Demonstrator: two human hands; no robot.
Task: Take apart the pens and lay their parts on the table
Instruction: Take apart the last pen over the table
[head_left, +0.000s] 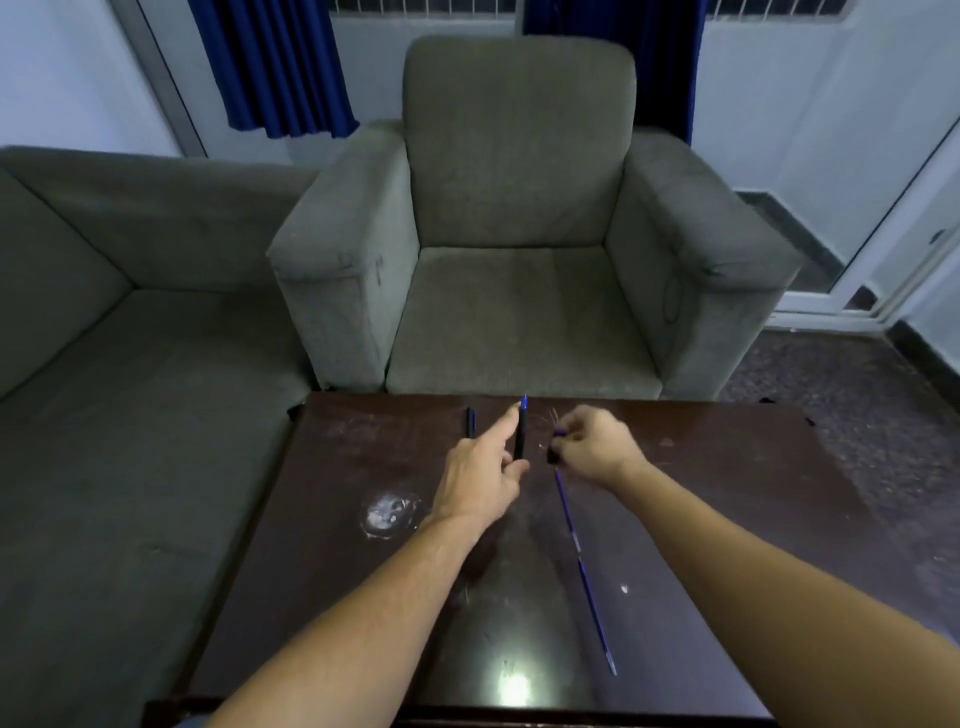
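My left hand (480, 475) pinches a dark pen barrel (520, 434) with a blue tip that points away from me, held just above the dark wooden table (363, 597). A little to its right, my right hand (595, 449) is closed on a small dark pen piece (555, 451) with a blue end. Two thin blue refills lie end to end on the table, one (566, 512) just below my right hand and the other (597, 616) nearer the front edge. Another dark pen (470, 422) lies near the table's far edge, left of my left hand.
A grey armchair (519, 260) stands right behind the table's far edge, and a grey sofa (104, 338) runs along its left side. A whitish smear (387, 512) marks the tabletop left of my left wrist. Dark floor lies to the right.
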